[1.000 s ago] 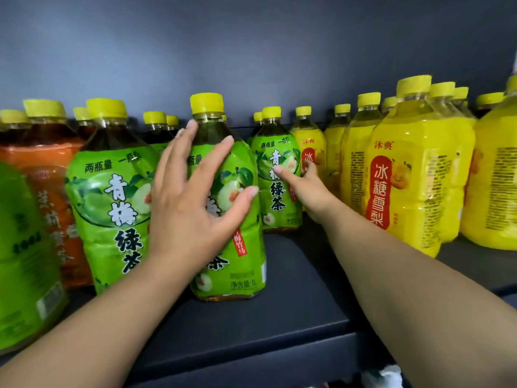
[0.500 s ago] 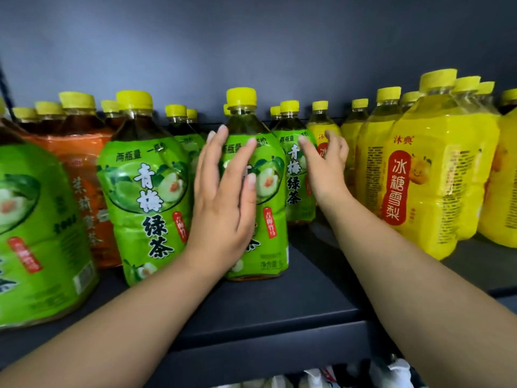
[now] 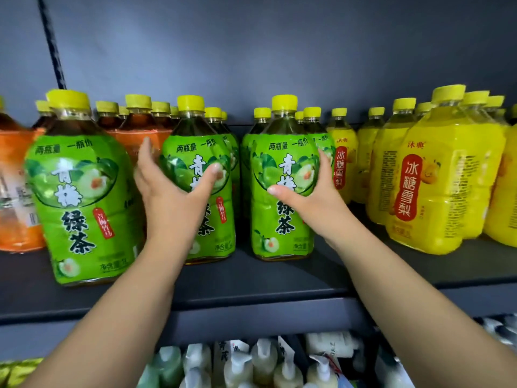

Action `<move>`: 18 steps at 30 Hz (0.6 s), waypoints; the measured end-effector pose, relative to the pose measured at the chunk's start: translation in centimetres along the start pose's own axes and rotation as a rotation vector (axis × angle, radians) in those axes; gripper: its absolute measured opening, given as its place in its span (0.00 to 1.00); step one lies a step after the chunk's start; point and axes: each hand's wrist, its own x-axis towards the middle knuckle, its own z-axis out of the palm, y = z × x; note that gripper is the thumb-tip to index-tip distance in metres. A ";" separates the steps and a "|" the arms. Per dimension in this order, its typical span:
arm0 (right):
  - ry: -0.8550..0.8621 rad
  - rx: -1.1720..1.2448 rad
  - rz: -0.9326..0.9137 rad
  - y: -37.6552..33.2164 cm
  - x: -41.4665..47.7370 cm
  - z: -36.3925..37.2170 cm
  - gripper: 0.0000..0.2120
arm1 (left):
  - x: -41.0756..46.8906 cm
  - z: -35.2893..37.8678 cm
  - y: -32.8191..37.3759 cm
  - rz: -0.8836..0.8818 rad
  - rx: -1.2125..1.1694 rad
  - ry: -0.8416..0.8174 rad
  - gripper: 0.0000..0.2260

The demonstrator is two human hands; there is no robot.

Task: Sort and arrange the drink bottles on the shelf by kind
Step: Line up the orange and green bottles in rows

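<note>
I note left hand (image 3: 172,203) gripping middle green tea bottle (image 3: 195,148), right hand (image 3: 313,203) gripping right green tea bottle (image 3: 282,152).

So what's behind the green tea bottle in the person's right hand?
Behind the green tea bottle gripped by the right hand stand more green-label bottles with yellow caps. Their bodies are mostly covered, so the count is unclear.

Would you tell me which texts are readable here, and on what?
"两瓶量 一瓶价": green bottle label, top.
"青梅绿茶": same label, centre.
"沐典": yellow bottle, top.
"冰糖雪梨": its red oval.
Orange bottle labels, fine print: blurred.
</note>
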 end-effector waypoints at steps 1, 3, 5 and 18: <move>0.012 0.008 -0.008 0.1 -0.1 -0.1 0.51 | 0.1 0.0 -0.1 -0.035 -0.026 -0.017 0.41; 0.029 0.008 -0.007 0.3 -0.2 -0.6 0.56 | 0.0 0.0 -0.3 -0.002 -0.015 -0.056 0.42; 0.029 0.023 0.011 0.5 -0.1 -1.5 0.60 | -0.2 0.0 -0.2 0.019 0.016 -0.073 0.41; 0.082 0.125 0.108 2.9 2.3 -6.2 0.50 | -1.4 6.1 2.2 -0.075 -0.125 -0.229 0.44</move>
